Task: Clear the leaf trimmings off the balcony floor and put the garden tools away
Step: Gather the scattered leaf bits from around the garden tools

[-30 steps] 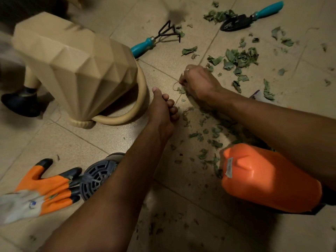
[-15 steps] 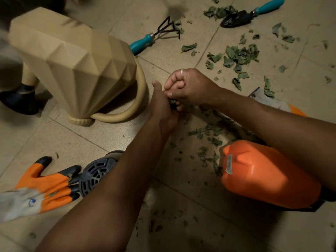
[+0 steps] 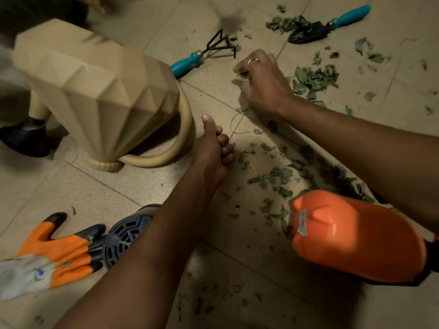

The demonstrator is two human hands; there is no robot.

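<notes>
Green leaf trimmings lie across the tiled floor, a thick pile at the upper right and a scattered band in the middle. My left hand rests on the floor as a closed fist with the thumb up, and what it holds is hidden. My right hand reaches forward, its fingertips pinched on a small leaf bit near the hand rake, which has a teal handle. A black trowel with a teal handle lies at the top right among leaves.
A beige faceted watering can stands left of my left hand. An orange plastic container lies under my right forearm. An orange and grey glove and a dark vented round part sit at the lower left. A thin stem lies between my hands.
My right hand swept leaves to my left hand, met it, then moved away forward toward the rake. My left hand stayed in place and remains closed.
</notes>
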